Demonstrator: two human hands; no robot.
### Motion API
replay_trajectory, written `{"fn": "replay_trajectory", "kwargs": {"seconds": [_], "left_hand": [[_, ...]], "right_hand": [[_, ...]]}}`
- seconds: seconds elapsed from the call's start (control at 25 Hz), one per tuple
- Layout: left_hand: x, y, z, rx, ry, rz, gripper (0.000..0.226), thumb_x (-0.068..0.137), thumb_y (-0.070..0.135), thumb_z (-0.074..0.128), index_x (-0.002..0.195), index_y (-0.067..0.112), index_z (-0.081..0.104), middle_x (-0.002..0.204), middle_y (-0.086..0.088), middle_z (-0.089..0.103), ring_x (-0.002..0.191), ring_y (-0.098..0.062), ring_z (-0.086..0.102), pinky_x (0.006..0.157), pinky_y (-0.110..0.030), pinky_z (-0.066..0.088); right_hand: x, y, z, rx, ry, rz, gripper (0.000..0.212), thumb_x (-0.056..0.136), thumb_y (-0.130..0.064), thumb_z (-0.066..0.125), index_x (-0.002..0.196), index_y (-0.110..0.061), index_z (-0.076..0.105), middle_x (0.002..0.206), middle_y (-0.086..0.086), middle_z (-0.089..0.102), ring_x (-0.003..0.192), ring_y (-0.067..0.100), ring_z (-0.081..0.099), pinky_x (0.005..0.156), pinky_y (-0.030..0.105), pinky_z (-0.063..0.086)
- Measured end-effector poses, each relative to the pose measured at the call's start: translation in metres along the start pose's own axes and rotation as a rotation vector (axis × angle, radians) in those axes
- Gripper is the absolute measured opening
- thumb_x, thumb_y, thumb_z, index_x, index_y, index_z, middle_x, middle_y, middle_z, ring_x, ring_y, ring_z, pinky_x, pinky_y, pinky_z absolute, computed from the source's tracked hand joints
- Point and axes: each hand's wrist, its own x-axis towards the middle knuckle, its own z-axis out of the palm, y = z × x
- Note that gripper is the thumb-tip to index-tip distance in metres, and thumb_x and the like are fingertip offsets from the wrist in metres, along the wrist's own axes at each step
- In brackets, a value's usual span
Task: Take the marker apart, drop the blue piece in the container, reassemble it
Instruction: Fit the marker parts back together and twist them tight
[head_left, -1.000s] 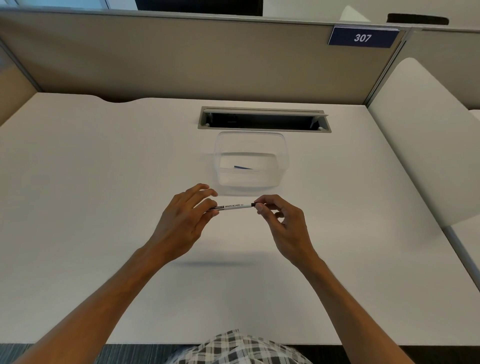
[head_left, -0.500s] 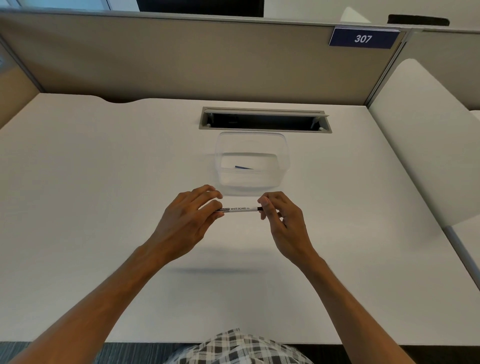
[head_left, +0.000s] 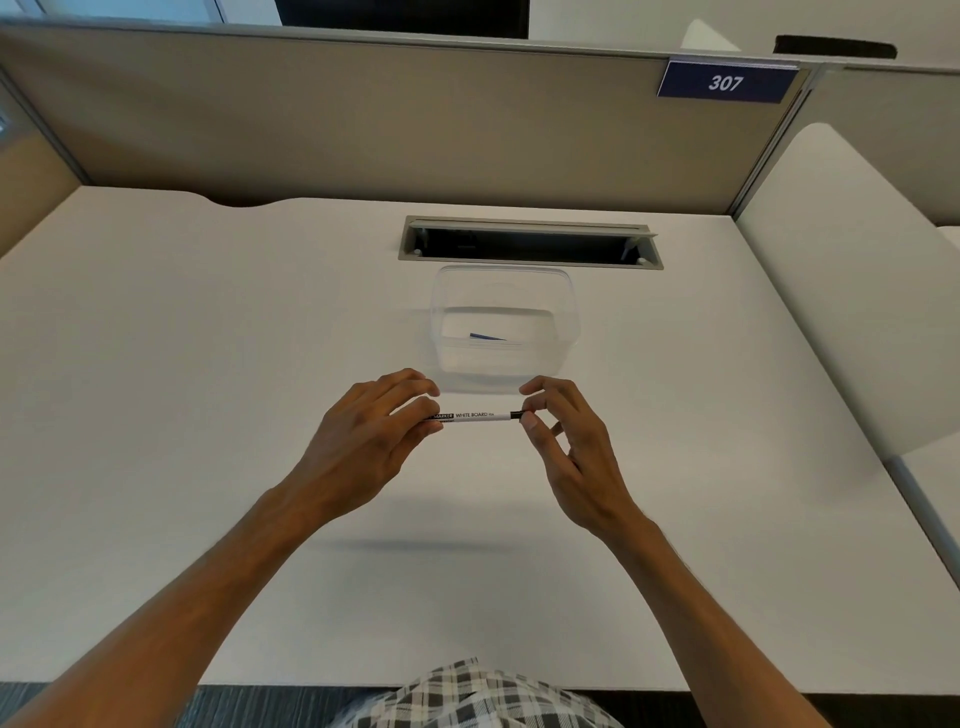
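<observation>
The thin white whiteboard marker (head_left: 475, 416) is pinched at both ends by the hands (head_left: 363, 441) (head_left: 563, 441); a misaligned black end piece (head_left: 516, 414) could jam.

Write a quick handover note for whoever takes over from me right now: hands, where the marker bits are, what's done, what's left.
Left hand: pinching the left end of the marker, held level above the desk.
Right hand: fingertips on the marker's dark right end.
Blue piece: lying in the clear container, just beyond the hands.
Done: blue piece is in the container.
Left: finish putting the marker back together; whether the right end is fully seated cannot be told.
</observation>
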Motion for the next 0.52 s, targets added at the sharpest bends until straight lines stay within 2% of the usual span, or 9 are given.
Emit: {"fn": "replay_trajectory", "kwargs": {"seconds": [0.16, 0.4, 0.52], "left_hand": [[0.001, 0.003, -0.003, -0.026, -0.003, 0.0, 0.025, 0.097, 0.028, 0.045, 0.099, 0.011, 0.063, 0.12, -0.002, 0.063, 0.111, -0.022, 0.057, 0.068, -0.032, 0.045], [0.004, 0.005, -0.005, 0.02, 0.008, 0.031, 0.029, 0.098, 0.03, 0.042, 0.098, 0.01, 0.063, 0.123, -0.004, 0.062, 0.113, -0.024, 0.056, 0.075, -0.027, 0.038], [0.003, 0.005, -0.006, 0.018, 0.0, 0.032, 0.029, 0.098, 0.03, 0.041, 0.099, 0.01, 0.063, 0.123, -0.004, 0.061, 0.113, -0.024, 0.056, 0.072, -0.03, 0.043]], "right_hand": [[0.001, -0.003, 0.001, 0.028, -0.006, 0.02, 0.016, 0.099, -0.035, 0.044, 0.087, -0.034, 0.054, 0.117, -0.018, 0.055, 0.101, 0.013, 0.059, 0.073, 0.019, 0.043], [0.003, -0.013, 0.001, 0.107, 0.039, 0.054, 0.03, 0.098, -0.036, 0.044, 0.07, -0.046, 0.051, 0.111, -0.009, 0.059, 0.087, 0.012, 0.058, 0.067, 0.013, 0.037], [0.004, -0.014, 0.002, 0.116, 0.051, 0.092, 0.034, 0.096, -0.042, 0.045, 0.064, -0.041, 0.053, 0.108, -0.008, 0.06, 0.081, 0.011, 0.057, 0.062, 0.014, 0.034]]}}
